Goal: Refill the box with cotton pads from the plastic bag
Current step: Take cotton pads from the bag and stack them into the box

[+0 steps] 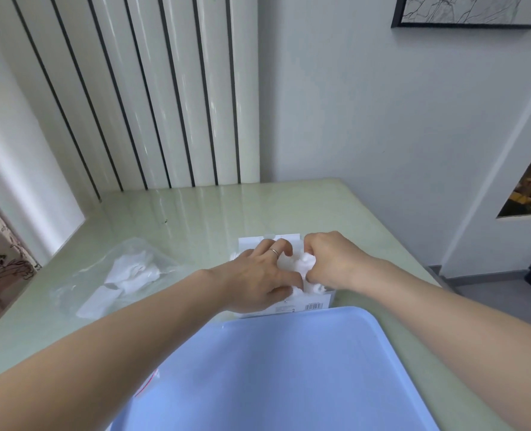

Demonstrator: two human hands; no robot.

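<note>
On the pale green worktop [195,213] lay one box [289,309], one plastic bag [124,269] at 9 o'clock, one blue tray [289,368]; both hands, left hand [258,275] and right hand [329,259], pinched cotton pads [301,264]

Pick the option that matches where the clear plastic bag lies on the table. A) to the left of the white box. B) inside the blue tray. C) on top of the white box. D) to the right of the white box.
A: the plastic bag, with some cotton pads in it, lies on the table left of the box, where both hands are working.
</note>
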